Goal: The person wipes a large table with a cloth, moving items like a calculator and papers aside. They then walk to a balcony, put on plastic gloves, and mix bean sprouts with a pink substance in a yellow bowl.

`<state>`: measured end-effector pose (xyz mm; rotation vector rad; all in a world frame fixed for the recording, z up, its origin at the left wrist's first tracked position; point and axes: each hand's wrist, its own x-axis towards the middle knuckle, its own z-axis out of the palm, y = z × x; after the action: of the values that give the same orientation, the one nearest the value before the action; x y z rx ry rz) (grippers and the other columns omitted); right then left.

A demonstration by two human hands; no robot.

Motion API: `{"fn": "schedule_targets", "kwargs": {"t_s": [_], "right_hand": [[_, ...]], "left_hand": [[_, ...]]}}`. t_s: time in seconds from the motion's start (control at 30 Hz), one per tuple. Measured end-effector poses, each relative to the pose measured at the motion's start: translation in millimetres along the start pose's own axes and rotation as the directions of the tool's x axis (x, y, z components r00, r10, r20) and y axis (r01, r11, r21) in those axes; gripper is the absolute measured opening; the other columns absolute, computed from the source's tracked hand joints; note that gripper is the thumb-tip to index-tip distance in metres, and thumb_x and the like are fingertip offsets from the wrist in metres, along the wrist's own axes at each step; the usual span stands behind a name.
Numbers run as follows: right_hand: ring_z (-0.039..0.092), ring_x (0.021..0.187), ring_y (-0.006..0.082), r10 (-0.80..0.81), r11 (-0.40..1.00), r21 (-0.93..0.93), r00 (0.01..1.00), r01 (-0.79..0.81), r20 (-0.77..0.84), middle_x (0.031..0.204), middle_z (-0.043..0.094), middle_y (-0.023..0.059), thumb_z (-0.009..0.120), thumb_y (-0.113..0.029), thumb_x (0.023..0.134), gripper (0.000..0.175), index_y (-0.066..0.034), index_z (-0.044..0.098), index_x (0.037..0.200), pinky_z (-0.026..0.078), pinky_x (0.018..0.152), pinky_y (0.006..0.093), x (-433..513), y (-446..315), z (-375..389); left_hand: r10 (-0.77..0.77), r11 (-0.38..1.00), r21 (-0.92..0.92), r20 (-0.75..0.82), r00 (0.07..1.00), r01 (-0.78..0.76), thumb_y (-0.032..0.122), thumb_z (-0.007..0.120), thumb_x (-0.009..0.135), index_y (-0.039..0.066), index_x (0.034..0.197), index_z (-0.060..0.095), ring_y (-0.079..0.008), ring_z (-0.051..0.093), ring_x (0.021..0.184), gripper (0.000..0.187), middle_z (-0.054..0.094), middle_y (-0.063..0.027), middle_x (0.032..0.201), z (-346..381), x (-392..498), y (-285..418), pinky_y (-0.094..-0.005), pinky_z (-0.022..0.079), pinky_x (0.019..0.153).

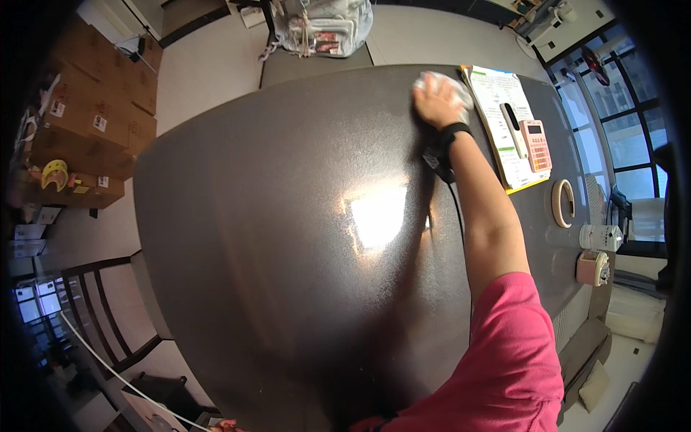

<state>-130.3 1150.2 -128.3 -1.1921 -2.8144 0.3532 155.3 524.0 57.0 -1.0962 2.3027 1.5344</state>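
Observation:
At the far edge of a dark grey table [259, 216], my right hand [436, 102] presses a crumpled white cloth or tissue [460, 97] flat against the top. My right arm reaches out in a pink sleeve, with a black strap and a small black device [440, 156] at the wrist. Right beside the cloth lies a stack of printed papers [488, 102]. Only a few fingertips of my left hand [227, 426] show at the bottom edge, by the end of a white cable [124, 380]. Whether they hold anything is hidden.
On the papers rest a white pen-shaped device [513, 129] and a pink calculator [537, 146]. A beige ring-shaped object [563, 203], a white canister [599, 237] and a pink container [592, 268] line the right side. Beyond stands a backpack [329, 27]; cardboard boxes [97, 108] are stacked left.

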Motion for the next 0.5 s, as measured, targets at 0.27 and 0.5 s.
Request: {"fn": "schedule_targets", "kwargs": {"t_s": [0.27,0.5], "right_hand": [[0.021,0.132,0.0296,-0.881,0.471,0.15,0.472,0.869,0.034,0.14,0.032,0.0096,0.044,-0.039,0.084,0.048,-0.0192,0.044,0.128,0.016,0.099,0.0633,-238,-297,62],[0.038,0.116,0.0336,-0.958,0.115,0.159,0.152,0.981,-0.242,0.12,0.046,0.0128,0.051,-0.03,0.079,0.04,-0.0199,0.048,0.118,0.03,0.093,0.0536,-304,-215,64]], "left_hand": [[0.198,0.98,0.029,0.034,0.98,-0.199,0.01,0.057,0.086,0.01,0.073,0.04,-0.0078,0.046,0.048,0.021,0.058,-0.0084,0.07,50,-6,39,-0.0191,0.032,0.042],[0.217,0.966,-0.156,0.051,0.975,-0.207,0.001,0.05,0.085,0.01,0.072,0.034,-0.0093,0.047,0.043,0.023,0.055,-0.0111,0.076,62,6,43,-0.0191,0.036,0.038]]}}
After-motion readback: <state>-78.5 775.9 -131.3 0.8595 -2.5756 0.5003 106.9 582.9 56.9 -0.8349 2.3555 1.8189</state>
